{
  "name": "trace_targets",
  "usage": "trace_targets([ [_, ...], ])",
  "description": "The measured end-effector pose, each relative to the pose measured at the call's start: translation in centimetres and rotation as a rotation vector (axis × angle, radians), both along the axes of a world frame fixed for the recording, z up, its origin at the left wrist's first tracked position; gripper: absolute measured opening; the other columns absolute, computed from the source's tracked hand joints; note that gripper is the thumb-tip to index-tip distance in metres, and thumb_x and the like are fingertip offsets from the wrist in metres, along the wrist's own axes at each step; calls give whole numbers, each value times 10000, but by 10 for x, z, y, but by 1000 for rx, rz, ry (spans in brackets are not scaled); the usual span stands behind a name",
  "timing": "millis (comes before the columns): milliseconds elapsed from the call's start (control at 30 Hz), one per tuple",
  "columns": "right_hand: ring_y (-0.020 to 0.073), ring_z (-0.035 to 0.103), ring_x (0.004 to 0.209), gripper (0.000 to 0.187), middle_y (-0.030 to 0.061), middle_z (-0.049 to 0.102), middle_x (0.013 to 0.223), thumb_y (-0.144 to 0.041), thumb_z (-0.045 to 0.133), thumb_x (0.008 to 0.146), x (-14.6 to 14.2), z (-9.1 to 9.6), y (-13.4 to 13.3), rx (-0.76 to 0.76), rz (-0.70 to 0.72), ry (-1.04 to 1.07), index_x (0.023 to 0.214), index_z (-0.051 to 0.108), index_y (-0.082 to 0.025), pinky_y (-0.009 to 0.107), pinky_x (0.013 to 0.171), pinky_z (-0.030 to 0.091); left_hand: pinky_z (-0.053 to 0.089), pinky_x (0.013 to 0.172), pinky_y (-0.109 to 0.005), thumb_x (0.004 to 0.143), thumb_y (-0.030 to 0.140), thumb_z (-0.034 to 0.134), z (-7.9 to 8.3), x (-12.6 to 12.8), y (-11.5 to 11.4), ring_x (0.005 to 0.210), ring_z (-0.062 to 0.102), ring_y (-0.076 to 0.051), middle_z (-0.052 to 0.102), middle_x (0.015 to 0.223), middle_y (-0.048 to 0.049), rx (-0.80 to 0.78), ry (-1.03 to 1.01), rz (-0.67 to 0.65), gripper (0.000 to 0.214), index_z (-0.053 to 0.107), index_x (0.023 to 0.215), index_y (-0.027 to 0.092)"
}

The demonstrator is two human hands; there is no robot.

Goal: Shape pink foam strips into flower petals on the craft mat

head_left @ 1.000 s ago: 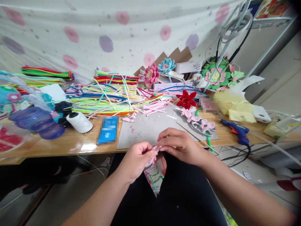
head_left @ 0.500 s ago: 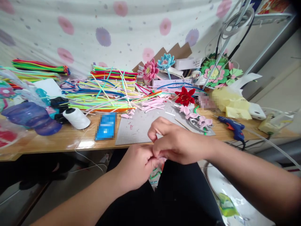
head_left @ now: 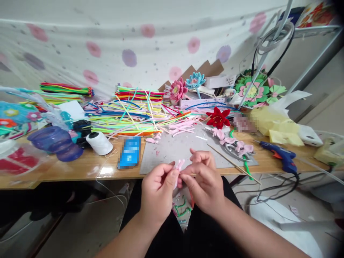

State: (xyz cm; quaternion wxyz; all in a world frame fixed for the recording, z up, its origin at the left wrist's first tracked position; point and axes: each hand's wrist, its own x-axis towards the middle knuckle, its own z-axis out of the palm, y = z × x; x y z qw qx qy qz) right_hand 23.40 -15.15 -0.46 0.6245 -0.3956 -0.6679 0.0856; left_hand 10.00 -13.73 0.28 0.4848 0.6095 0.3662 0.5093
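Observation:
My left hand pinches a small bent pink pipe-cleaner piece between thumb and fingers, just in front of the table edge. Thumb and forefinger of my right hand close on the same piece at its right side, its other fingers curled; the part between the fingertips is hidden. On the grey mat beyond my hands lie loose pink pipe cleaners. Pink pipe-cleaner blossoms on a green stem rest at the mat's right, across scissors. A thin wooden stick slants over the table edge.
Bundles of coloured pipe cleaners line the back. Left are a white thread cone and a blue packet. A red flower lies behind the mat; a blue glue gun with its cord is at the right.
Both hands have turned, so the pink piece now shows above my fingers. My right hand has dropped from above the left to beside it. The view has tilted up and shifted left.

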Motion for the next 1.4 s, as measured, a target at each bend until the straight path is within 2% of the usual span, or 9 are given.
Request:
trace_targets([
  [100,178,477,914,168,32,474,869,-77,511,817,14,14,5,217,-119,-402,787,614,-205,489,1012,346,369,516,-209,841,343,558,-1,4,10,530,493,-93,558,558,16,-124,55,-8,248,574,674,161],
  [267,162,554,914,258,57,630,953,-141,378,928,40,58,16,276,208,-1013,825,614,-150,396,985,416,328,482,-198,775,371,633,12,3,19,479,432,-70,510,518,32,-363,-9,-261,281,541,635,145],
  [433,178,559,807,308,67,638,812,-195,358,945,44,77,18,302,267,-1158,802,626,-146,364,821,487,393,580,-216,782,323,622,26,-1,15,580,488,-89,533,616,18,-437,-115,-448,210,558,690,145],
  [600,188,552,783,243,81,629,814,-166,388,924,43,76,14,229,259,-1199,857,620,-137,341,723,470,407,577,-261,798,313,574,22,0,18,561,520,-123,552,595,12,-238,190,-321,199,532,673,164],
  [833,129,524,584,86,25,604,649,-70,551,748,40,97,4,-505,234,-944,724,608,-129,241,535,369,292,972,-469,818,136,491,32,-1,15,584,521,-122,567,584,20,718,744,-184,205,560,629,171],
  [1000,69,472,501,56,-34,535,565,-124,617,719,48,84,7,-1173,743,-274,680,577,-121,190,502,352,257,1017,-412,819,126,533,45,-11,18,642,566,-117,632,665,11,881,654,-516,133,623,744,189],
  [1100,64,468,546,97,-27,533,626,-173,645,729,49,65,1,-1143,856,55,692,572,-121,207,562,383,273,1007,-388,804,122,577,41,-15,23,643,586,-111,640,666,8,756,492,-574,95,621,747,184],
  [1200,97,510,743,97,11,511,837,-201,677,735,45,51,-11,-860,755,192,709,608,-137,251,720,429,342,942,-385,800,120,588,28,-11,20,652,593,-121,652,684,-2,506,264,-599,98,631,746,190],
  [1400,116,510,776,90,34,411,975,-260,635,788,21,15,-13,-432,407,444,738,607,-190,218,569,460,406,555,-226,807,285,602,0,24,-7,546,492,-104,556,558,21,-400,-501,-426,171,570,670,189],
])
